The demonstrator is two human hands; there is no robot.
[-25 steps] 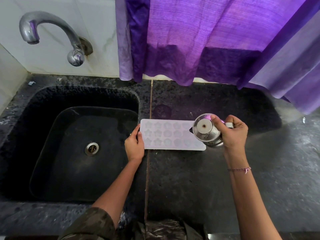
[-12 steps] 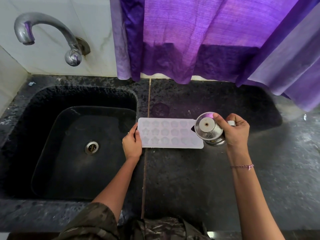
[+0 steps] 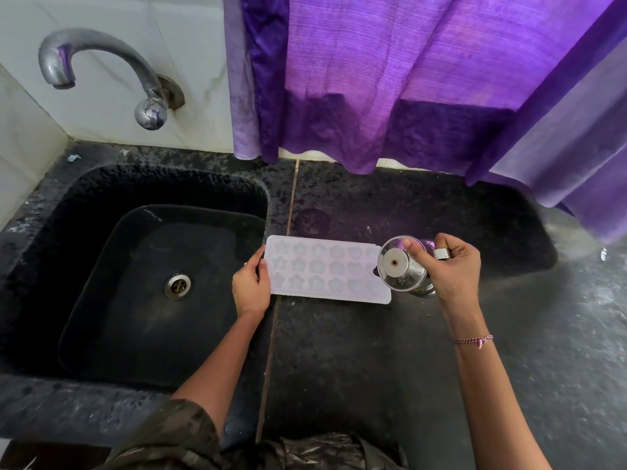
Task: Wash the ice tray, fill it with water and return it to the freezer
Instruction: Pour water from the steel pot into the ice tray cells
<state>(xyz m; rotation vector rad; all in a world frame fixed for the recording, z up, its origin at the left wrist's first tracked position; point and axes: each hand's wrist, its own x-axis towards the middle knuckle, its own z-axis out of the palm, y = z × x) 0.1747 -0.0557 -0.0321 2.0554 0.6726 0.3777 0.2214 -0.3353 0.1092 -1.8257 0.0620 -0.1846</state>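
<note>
While pinching the left end of the white ice tray (image 3: 325, 269) with the left hand (image 3: 251, 290), thumb on top, holding a lidded steel jug (image 3: 402, 266) over the tray's right end with the right hand (image 3: 454, 269), fingers wrapped round the handle, thumb pressing the lid. Lying flat on the dark counter (image 3: 373, 351), just beside the sink (image 3: 169, 184).

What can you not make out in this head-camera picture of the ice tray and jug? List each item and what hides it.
1. Head view: right end of the ice tray, covered by the steel jug in the right hand.
2. Head view: water level in the moulds, too faint.
3. Head view: fingers of the left hand, hidden by hand and tray.
4. Freezer: outside the frame.
</note>
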